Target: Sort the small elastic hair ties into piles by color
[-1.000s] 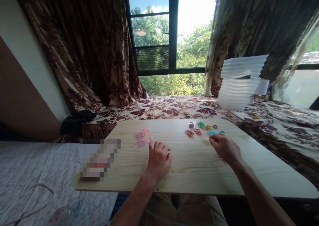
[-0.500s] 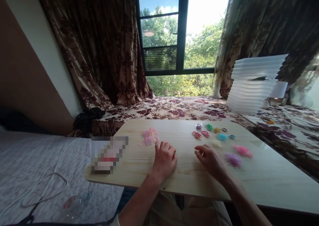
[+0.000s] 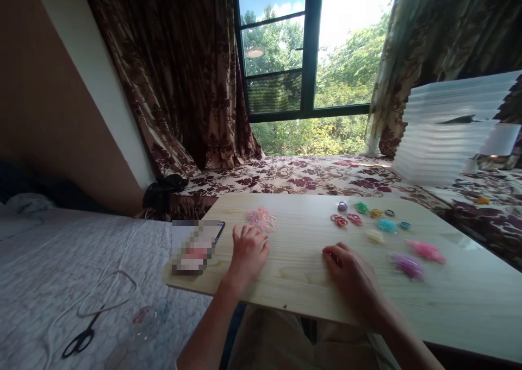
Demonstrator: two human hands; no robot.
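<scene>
- While L hand (image 3: 248,252) is loosely spread just beside pink pile (image 3: 261,218), R hand (image 3: 354,276) curls nr purple bundle (image 3: 408,265)
- R fingertips close; can't tell if pinching

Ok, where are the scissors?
In the head view, the black-handled scissors lie at lower left on the quilted bedspread, beside the white cable.

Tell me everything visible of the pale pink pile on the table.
The pale pink pile is a low, loose heap of tiny thin strands or bands, with hints of lilac. They look rubbery or plastic; single pieces are too small to make out. It lies directly on the wood-grain table, just beyond the left hand, whose fingers are at its near edge; contact is unclear.
</scene>
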